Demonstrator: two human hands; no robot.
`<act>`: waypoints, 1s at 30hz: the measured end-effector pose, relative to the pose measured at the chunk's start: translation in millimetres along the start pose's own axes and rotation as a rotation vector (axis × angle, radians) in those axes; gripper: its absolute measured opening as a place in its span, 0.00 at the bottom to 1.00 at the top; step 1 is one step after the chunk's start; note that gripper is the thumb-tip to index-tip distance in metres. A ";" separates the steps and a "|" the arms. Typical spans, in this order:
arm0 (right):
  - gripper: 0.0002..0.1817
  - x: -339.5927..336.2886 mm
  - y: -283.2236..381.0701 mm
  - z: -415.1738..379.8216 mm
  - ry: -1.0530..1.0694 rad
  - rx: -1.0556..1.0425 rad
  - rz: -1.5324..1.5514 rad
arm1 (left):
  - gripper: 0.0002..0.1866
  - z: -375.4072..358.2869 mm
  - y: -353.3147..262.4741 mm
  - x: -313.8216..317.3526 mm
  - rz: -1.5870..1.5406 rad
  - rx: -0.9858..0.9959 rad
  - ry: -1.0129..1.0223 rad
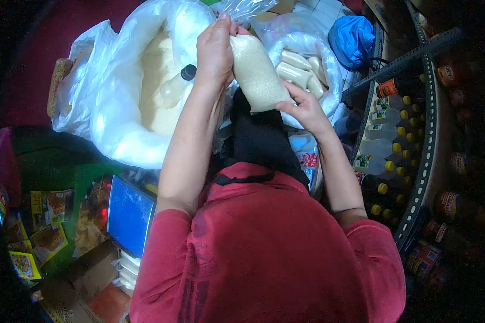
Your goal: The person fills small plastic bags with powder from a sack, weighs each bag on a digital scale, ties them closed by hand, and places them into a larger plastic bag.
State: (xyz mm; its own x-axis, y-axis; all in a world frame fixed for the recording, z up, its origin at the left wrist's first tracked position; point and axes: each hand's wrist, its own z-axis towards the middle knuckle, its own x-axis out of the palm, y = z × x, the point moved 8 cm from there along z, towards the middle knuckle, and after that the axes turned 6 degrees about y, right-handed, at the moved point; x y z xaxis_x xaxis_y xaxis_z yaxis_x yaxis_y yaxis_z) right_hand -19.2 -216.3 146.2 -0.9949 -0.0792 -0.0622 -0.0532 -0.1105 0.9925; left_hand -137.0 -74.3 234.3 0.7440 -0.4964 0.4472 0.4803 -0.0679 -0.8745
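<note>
A clear plastic bag of sugar-like pale granules (pixel 257 75) is held up in front of me, filled and tilted. My left hand (pixel 215 51) is closed around its gathered upper end, and loose clear plastic rises above the fist. Around the lower corner of the bag curl the fingers and thumb of my right hand (pixel 305 109). To the left stands a large open sack (pixel 126 124) of the same pale granules. A clear bottle with a black cap (pixel 173 89) lies on the granules, partly sunk in them.
Behind my right hand, a plastic-lined container (pixel 333 75) holds several filled bags (pixel 295 74). A blue plastic bundle (pixel 351 42) sits beyond it. Bottles with yellow caps (pixel 380 132) line a metal rack at right. At left are a blue flat-topped device (pixel 129 215) and seasoning packets (pixel 48 242).
</note>
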 end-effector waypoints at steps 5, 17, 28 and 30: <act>0.37 -15.7 -44.4 -10.9 -0.215 -0.020 0.635 | 0.18 9.2 -7.9 -3.8 -0.021 0.017 -0.030; 0.45 14.1 -93.2 -22.0 -0.107 0.189 0.356 | 0.15 -29.6 -0.8 26.7 0.641 0.289 0.049; 0.13 -28.1 43.4 22.9 -0.038 -0.069 -0.137 | 0.12 -80.0 83.9 26.9 0.811 0.329 0.590; 0.10 -23.2 69.6 34.4 -0.063 -0.090 -0.211 | 0.10 -75.1 86.3 19.4 0.505 0.259 0.538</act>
State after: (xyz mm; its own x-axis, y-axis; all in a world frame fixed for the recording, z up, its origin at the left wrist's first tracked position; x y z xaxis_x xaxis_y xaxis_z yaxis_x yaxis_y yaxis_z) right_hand -2.8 -188.0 220.4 -0.9661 0.0164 -0.2576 -0.2553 -0.2061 0.9446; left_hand -115.9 -154.8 153.4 0.6058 -0.7691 -0.2038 0.2860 0.4495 -0.8463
